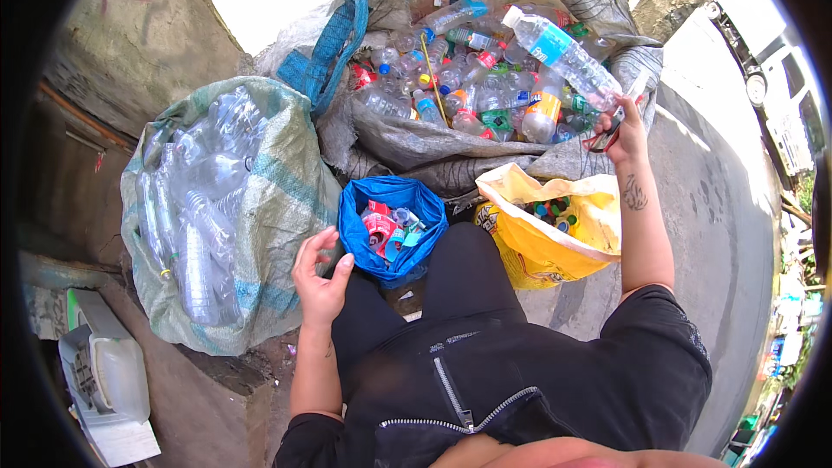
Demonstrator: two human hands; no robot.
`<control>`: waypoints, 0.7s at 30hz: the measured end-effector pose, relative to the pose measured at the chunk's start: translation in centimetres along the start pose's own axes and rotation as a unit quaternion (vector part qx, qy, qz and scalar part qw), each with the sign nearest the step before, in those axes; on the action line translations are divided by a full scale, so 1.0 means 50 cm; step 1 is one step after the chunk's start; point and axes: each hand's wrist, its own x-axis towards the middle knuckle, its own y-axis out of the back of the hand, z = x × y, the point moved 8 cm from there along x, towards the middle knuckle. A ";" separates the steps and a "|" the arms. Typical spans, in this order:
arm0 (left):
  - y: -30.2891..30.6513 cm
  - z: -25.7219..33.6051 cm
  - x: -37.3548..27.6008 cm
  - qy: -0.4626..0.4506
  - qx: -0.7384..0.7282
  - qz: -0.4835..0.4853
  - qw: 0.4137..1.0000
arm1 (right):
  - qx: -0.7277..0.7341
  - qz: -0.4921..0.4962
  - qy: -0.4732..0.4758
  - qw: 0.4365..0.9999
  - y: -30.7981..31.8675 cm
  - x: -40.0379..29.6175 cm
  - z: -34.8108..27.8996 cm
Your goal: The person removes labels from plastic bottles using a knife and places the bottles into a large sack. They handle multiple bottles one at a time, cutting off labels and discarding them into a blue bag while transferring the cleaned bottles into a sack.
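In my right hand (625, 133) is a clear plastic bottle (572, 58) with a blue label and white cap, gripped near its base, together with a red-and-black handled tool (602, 139), its kind unclear. The bottle slants above a large grey woven sack (429, 149) full of plastic bottles with caps and labels. My left hand (322, 276) is empty, fingers apart, beside a blue bag (348, 234) holding torn labels (382, 227). A yellow bag (546, 257) at the right contains bottle caps (560, 218). Left of them, a whitish-green woven sack (286, 201) holds clear bottles (201, 253) without labels.
A blue strap (325, 55) lies over the big sack's left edge. White and clear plastic containers (117, 370) stand at the lower left. A concrete wall (156, 26) rises at the upper left. Pavement (702, 240) runs along the right, with a parked vehicle (783, 104) beyond.
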 end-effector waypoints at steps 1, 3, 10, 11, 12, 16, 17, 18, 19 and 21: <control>-0.031 0.014 0.003 -0.015 -0.011 -0.043 0.999 | 0.024 -0.020 -0.040 0.999 -0.015 -0.040 0.033; -0.071 0.016 0.006 0.022 -0.112 -0.075 0.991 | 0.118 -0.082 -0.113 0.983 -0.092 -0.145 0.106; -0.142 0.091 0.062 0.002 -0.448 -0.142 0.883 | 0.253 -0.267 -0.353 0.860 -0.344 -0.390 0.356; -0.138 0.095 0.065 -0.018 -0.487 -0.153 0.860 | 0.273 -0.275 -0.396 0.832 -0.365 -0.415 0.381; -0.135 0.064 0.062 -0.006 -0.489 -0.157 0.858 | 0.274 -0.295 -0.417 0.815 -0.386 -0.437 0.394; -0.066 0.023 0.044 0.031 -0.517 -0.081 0.851 | 0.061 -0.306 -0.404 0.860 -0.388 -0.447 0.455; -0.044 0.000 0.043 0.028 -0.500 -0.056 0.864 | -0.018 -0.319 -0.356 0.878 -0.391 -0.440 0.454; -0.023 -0.023 0.040 0.026 -0.482 -0.032 0.875 | -0.059 -0.322 -0.318 0.890 -0.402 -0.434 0.445; -0.008 -0.040 0.033 0.031 -0.449 -0.015 0.893 | -0.055 -0.336 -0.296 0.892 -0.419 -0.437 0.431; 0.015 -0.072 0.013 0.048 -0.382 0.014 0.923 | -0.055 -0.381 -0.275 0.881 -0.468 -0.458 0.405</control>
